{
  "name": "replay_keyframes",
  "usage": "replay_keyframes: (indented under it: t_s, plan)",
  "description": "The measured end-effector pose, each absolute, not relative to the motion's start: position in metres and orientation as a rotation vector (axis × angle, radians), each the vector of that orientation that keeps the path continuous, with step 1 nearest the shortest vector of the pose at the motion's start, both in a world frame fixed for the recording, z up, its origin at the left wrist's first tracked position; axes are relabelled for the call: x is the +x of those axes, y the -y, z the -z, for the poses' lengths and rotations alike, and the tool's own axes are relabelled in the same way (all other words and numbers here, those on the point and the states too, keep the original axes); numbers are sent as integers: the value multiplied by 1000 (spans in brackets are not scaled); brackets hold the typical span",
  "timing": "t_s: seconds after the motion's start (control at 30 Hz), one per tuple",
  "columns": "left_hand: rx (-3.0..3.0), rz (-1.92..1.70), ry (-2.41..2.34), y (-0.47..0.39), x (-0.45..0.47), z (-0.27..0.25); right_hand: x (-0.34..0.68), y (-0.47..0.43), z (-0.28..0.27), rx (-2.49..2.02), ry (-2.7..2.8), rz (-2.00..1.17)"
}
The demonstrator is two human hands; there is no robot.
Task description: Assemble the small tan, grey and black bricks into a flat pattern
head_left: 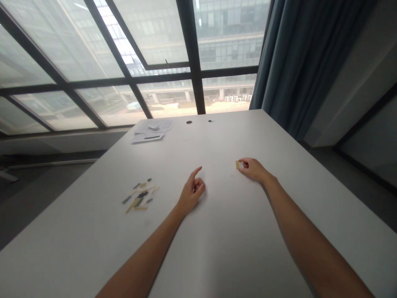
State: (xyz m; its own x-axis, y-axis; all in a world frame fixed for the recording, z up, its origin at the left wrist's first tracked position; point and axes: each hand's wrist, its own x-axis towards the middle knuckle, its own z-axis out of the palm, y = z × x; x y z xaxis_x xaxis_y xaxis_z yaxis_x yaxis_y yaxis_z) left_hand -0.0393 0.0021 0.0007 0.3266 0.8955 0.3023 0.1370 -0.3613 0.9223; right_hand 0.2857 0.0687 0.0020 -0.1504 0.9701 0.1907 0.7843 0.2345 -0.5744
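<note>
Between the thumb and fingertips of my right hand is a small yellow block, pinched at its right side, at or just over the white table. My left hand rests on or close to the tabletop near the middle. Its index finger points forward and the other fingers curl loosely, with nothing visible in them. To the left of that hand lies a loose pile of small pieces, yellow, grey and black, some long and thin. Their exact kind is too small to make out.
Papers lie at the far left corner of the table, with a small pale item on top. Two round holes sit near the far edge. Beyond are framed windows, and a blue curtain hangs at the right.
</note>
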Motion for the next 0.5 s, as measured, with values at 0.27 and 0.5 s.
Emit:
replay_keyframes:
  t_s: [0.27, 0.5]
  plan:
    - [1699, -1142, -904, -3, -38, 2, 288, -70, 1, -1594, 1938, -491]
    - [1714, -1136, -899, -3, -37, 1, 284, -70, 2, -1643, 1906, -459]
